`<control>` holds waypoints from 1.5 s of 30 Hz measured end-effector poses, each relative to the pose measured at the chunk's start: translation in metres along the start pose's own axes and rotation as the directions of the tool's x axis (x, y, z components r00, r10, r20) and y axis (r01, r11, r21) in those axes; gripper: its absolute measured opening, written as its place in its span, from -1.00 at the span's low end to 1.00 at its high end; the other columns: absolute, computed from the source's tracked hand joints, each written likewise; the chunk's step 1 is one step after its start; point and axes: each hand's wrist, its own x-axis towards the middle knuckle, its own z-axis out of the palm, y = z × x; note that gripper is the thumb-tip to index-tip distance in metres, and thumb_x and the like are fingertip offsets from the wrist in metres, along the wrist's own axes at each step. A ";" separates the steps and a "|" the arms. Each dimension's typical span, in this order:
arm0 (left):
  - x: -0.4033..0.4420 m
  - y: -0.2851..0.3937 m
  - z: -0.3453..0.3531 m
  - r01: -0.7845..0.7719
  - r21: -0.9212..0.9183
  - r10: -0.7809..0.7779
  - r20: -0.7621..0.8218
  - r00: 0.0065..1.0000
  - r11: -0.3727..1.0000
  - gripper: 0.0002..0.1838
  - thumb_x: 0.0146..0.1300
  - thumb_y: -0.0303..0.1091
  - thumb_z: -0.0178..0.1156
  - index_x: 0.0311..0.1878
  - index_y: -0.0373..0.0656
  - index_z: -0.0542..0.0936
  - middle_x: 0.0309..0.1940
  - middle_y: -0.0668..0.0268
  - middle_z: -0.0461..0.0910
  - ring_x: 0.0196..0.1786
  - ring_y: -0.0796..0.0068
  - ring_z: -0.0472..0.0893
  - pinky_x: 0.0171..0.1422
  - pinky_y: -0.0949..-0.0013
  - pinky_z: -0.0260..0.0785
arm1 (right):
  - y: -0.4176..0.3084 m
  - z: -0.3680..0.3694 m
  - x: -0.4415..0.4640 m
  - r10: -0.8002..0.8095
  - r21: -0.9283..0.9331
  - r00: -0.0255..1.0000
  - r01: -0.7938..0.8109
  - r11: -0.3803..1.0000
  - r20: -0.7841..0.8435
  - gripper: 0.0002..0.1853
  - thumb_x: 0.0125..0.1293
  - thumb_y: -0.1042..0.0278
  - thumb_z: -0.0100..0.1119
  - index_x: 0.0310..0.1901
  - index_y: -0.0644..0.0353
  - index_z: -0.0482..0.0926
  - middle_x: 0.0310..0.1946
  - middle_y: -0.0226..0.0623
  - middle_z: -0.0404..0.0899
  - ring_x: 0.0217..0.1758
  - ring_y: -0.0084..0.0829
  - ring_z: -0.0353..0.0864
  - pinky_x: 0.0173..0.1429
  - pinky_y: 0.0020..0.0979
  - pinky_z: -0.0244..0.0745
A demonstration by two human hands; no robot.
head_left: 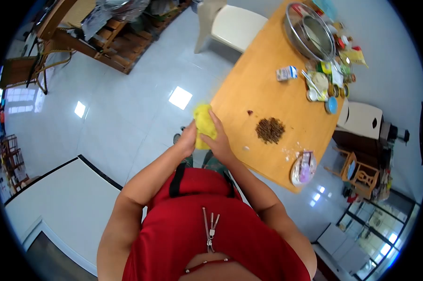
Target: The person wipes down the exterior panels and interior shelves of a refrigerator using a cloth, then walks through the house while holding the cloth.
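A yellow cloth (pixel 205 122) is bunched between my two hands, beside the near left edge of the wooden table (pixel 249 89). My left hand (pixel 188 138) grips its left side, and my right hand (pixel 219 136) is wrapped round its right side. On the table to the right lies a pile of small brown pieces (pixel 270 130), with a small dark red bit (pixel 250 112) to its left. White crumbs (pixel 291 153) are scattered near the table's corner, by an oval dish (pixel 296 174) that holds a purple packet (pixel 306 167).
Metal bowls (pixel 310 35) stand at the table's far end, near a small carton (pixel 286 73), several jars and a blue cup (pixel 331 105). A white chair (pixel 237 25) stands beside the table. A wooden rack (pixel 127 44) is at the upper left.
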 end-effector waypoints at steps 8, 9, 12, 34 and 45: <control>0.005 -0.008 -0.113 -0.309 0.473 0.445 -0.207 0.871 0.825 -0.59 0.40 -0.25 0.07 0.26 -0.18 0.47 0.09 0.26 0.51 0.04 0.42 0.51 0.14 0.35 0.36 | 0.038 0.044 -0.007 -0.248 -0.798 0.968 0.120 0.590 -0.038 -0.29 0.01 0.61 0.18 0.29 -0.05 0.44 0.24 -0.01 0.32 0.31 0.08 0.26 0.39 -0.03 0.19; -0.002 -0.001 -0.140 -0.245 0.322 0.339 -0.282 0.897 0.915 -0.59 0.40 -0.25 0.08 0.25 -0.17 0.47 0.06 0.28 0.52 0.00 0.44 0.53 0.08 0.36 0.38 | 0.053 0.041 -0.010 -0.222 -0.841 0.975 0.121 0.527 0.001 -0.29 0.00 0.60 0.17 0.29 -0.09 0.44 0.23 -0.02 0.32 0.29 0.09 0.26 0.37 -0.01 0.21; -0.029 0.003 -0.232 -0.211 0.085 0.226 -0.449 0.864 0.974 -0.62 0.37 -0.24 0.11 0.20 -0.13 0.49 -0.05 0.34 0.54 -0.12 0.48 0.57 -0.10 0.39 0.40 | 0.083 0.032 0.002 -0.215 -0.898 0.976 0.127 0.421 0.037 -0.32 0.05 0.60 0.14 0.28 -0.13 0.45 0.23 -0.02 0.31 0.27 0.11 0.27 0.32 0.01 0.25; -0.112 0.038 -0.425 -0.502 -0.322 0.055 -0.798 0.600 0.803 -0.61 0.38 -0.17 0.10 0.19 -0.13 0.47 -0.09 0.26 0.59 -0.17 0.38 0.62 -0.11 0.41 0.46 | -0.053 0.246 0.293 -0.289 -0.411 0.909 0.396 0.821 0.300 -0.40 0.06 0.42 0.28 0.24 0.01 0.51 0.02 -0.02 0.53 0.13 -0.03 0.50 0.26 -0.21 0.39; -0.116 0.247 -0.469 -0.659 -0.196 0.245 -0.822 0.514 0.726 -0.64 0.41 -0.29 0.00 0.19 -0.23 0.45 -0.09 0.19 0.61 -0.22 0.44 0.62 -0.18 0.48 0.48 | -0.263 0.431 0.631 -0.669 -0.245 0.630 0.629 0.738 -0.396 -0.29 0.19 0.53 0.19 0.42 0.05 0.26 0.17 0.06 0.28 0.21 0.02 0.34 0.36 -0.14 0.21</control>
